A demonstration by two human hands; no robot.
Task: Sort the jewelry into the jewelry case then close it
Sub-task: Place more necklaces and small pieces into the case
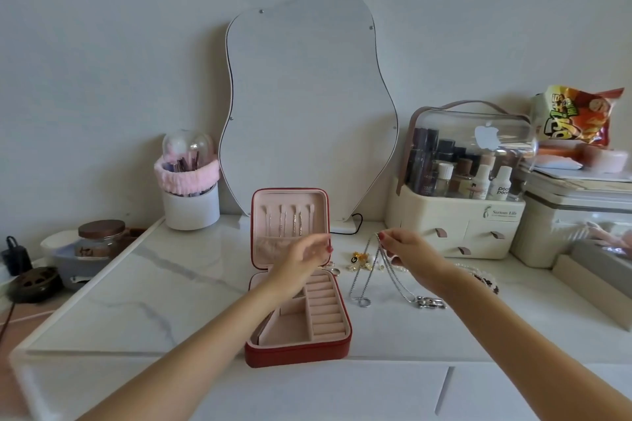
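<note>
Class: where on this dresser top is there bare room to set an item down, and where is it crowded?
Bare marble lies left of the open case, up to the brush cup. Right of the case is crowded: chains pinched by the right hand, small jewelry, then the organizer. The left hand hovers over the case.

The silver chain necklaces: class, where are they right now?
In the head view, the silver chain necklaces hang from the right hand, right of the open jewelry case, their pendants on the tabletop.
</note>
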